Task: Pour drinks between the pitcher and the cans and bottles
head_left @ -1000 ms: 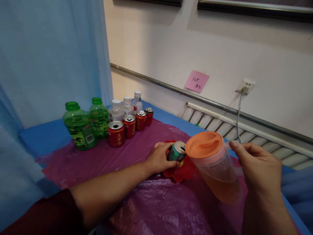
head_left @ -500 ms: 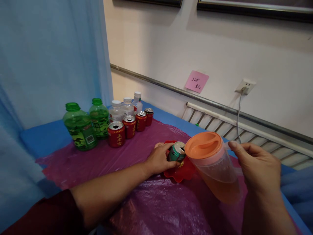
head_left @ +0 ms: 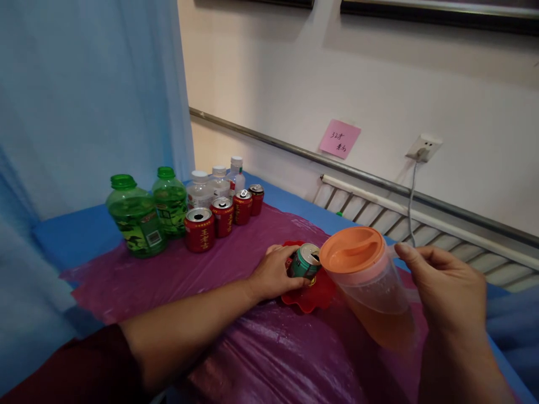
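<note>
My left hand (head_left: 281, 271) wraps round a green and red drink can (head_left: 306, 261), which leans to the right over a red tray with a scalloped rim (head_left: 307, 303). My right hand (head_left: 448, 286) grips the handle of a clear plastic pitcher (head_left: 374, 297) with an orange lid (head_left: 352, 249). The pitcher tilts to the left, its spout side right by the can's opening. Brownish liquid shows inside the pitcher. Whether liquid is flowing into the can I cannot tell.
Several red cans (head_left: 199, 231) stand in a row at the back left, with white-capped bottles (head_left: 200, 191) behind. Two green bottles (head_left: 135, 219) are beside them. Purple plastic sheeting (head_left: 261, 348) covers the blue table (head_left: 71, 224). A radiator (head_left: 370, 216) runs along the wall.
Very little differs. Both hands keep their grip on the can and the pitcher, and the pitcher sits a touch further right. The view has shifted slightly.
</note>
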`<state>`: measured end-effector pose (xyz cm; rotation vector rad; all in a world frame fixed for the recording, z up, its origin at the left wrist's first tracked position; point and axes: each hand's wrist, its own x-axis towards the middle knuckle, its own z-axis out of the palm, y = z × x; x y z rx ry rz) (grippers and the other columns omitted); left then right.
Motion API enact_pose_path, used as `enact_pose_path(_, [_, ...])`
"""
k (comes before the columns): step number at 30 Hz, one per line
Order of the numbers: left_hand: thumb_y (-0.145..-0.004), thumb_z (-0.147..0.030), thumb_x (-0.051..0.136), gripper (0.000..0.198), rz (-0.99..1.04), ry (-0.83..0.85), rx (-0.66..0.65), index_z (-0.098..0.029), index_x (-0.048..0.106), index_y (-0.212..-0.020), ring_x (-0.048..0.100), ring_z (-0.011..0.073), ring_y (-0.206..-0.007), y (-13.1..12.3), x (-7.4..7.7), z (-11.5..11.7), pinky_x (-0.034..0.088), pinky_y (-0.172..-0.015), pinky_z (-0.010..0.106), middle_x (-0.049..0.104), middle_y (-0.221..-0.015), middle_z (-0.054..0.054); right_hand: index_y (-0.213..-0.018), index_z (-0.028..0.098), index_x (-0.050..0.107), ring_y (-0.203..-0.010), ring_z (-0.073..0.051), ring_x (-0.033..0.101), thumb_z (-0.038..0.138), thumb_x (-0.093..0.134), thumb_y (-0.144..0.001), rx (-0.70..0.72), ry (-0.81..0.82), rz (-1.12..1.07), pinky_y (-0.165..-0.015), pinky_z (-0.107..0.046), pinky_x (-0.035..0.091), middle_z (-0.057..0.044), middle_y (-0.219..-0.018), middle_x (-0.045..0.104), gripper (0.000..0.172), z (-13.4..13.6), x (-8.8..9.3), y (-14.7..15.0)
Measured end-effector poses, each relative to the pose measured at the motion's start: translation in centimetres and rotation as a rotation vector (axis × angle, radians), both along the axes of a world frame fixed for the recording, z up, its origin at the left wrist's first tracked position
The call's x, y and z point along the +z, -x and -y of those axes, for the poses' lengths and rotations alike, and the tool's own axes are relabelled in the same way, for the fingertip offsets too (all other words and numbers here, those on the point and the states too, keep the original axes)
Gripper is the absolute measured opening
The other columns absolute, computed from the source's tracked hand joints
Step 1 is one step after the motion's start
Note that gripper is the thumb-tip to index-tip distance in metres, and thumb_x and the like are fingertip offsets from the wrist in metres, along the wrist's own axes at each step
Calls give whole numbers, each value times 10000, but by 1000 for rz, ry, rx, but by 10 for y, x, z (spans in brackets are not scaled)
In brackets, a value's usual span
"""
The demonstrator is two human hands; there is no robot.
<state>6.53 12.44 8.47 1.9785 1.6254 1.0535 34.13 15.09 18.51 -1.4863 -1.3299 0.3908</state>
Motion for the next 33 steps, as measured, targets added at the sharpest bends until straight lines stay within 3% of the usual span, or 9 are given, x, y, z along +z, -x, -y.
enact_pose_path(33, [-617,-467,865,741,5,3,32,-272,638,-1294,621,315,-1109,-2,4,2,414,-1030,449,729,-1170,39,-700,190,734,-588,-141,492,620,817,-643,18,-17,-8,-516,-256,358,28,-597,578,441,0,-1,2])
